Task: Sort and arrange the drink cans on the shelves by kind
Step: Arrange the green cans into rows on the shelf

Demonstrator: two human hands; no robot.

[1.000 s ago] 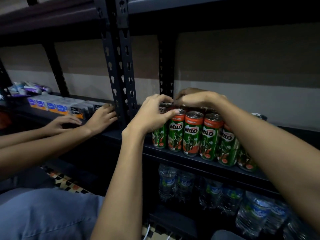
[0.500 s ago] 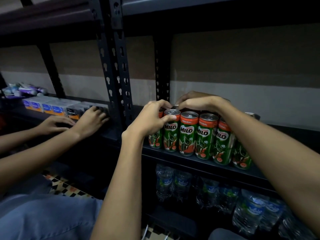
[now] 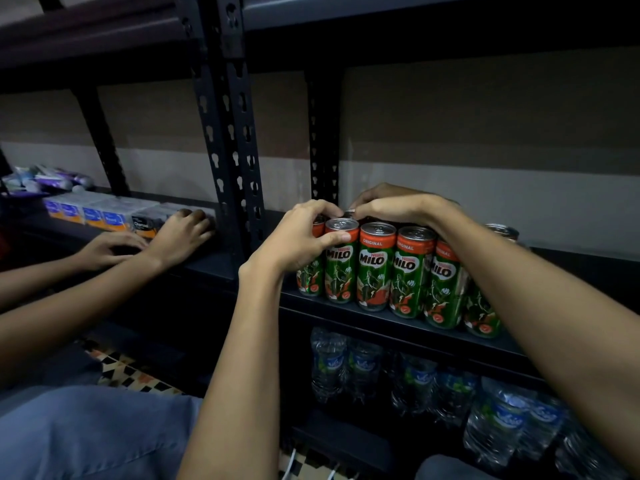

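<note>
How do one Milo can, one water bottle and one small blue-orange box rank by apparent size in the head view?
1. Water bottle, though nearness to the camera inflates it.
2. Milo can.
3. Blue-orange box, though it sits farther off.

Both arms reach forward – left hand point(image 3: 298, 237) fingers curled, right hand point(image 3: 398, 207) arched over, fingertips nearly meeting.

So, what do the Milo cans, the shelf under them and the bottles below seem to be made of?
Milo cans: likely thin metal, glossy printed wrap; bare silvery lids with pull tabs.
Shelf: probably steel, matte dark paint; the uprights have punched keyhole slots.
Bottles: clear plastic, seemingly thin; see-through ribbed walls with blue labels.
</note>
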